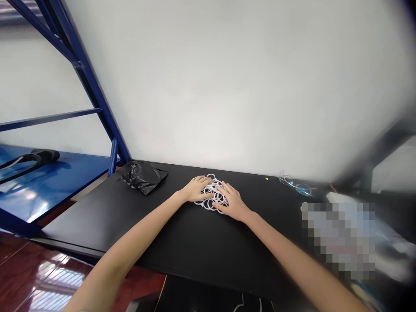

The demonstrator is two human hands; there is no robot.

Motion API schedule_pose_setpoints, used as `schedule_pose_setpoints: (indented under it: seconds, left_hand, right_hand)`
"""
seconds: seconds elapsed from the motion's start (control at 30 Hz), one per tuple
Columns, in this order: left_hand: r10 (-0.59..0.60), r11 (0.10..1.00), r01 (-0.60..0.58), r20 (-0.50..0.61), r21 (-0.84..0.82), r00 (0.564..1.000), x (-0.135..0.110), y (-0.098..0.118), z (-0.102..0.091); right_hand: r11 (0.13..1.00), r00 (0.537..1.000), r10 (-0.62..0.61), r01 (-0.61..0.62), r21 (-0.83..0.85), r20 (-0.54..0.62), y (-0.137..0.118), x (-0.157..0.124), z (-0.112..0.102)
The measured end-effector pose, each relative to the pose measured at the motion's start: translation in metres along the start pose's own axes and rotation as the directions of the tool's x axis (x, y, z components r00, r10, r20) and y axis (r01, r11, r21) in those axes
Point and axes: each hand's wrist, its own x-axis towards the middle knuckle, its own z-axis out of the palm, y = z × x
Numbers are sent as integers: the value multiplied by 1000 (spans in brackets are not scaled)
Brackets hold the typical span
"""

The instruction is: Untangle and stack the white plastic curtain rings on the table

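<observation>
A loose pile of thin white rings (212, 203) lies on the black table (156, 242), several of them overlapping. My left hand (197, 190) rests on the left side of the pile, palm down, fingers stretched over the rings. From the right, my right hand (233, 203) lies on the pile's other side with its fingers spread. Both hands touch the rings without closing round any. Part of the pile is hidden under the fingers.
A crumpled black plastic bag (143, 177) lies left of the pile. Eyeglasses (303, 189) sit toward the right back, near a small yellow bit (267, 178). A blurred, pixelated package (339, 238) is at the right. A blue metal frame (94, 86) stands at left; a white wall closes the back.
</observation>
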Motion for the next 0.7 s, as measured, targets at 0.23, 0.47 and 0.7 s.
schedule_pose_setpoints:
  seconds: [0.23, 0.47, 0.7]
  left_hand:
    - [-1, 998, 0, -21, -63, 1000, 1, 44, 22]
    - [-97, 934, 116, 72, -337, 993, 1, 84, 14]
    - [-73, 868, 131, 138, -480, 988, 3, 60, -21]
  right_hand:
    - [999, 1000, -1, 2, 52, -11, 21, -32, -18]
    - [996, 999, 38, -36, 77, -24, 39, -49, -36]
    - [979, 996, 80, -73, 188, -29, 38, -57, -42]
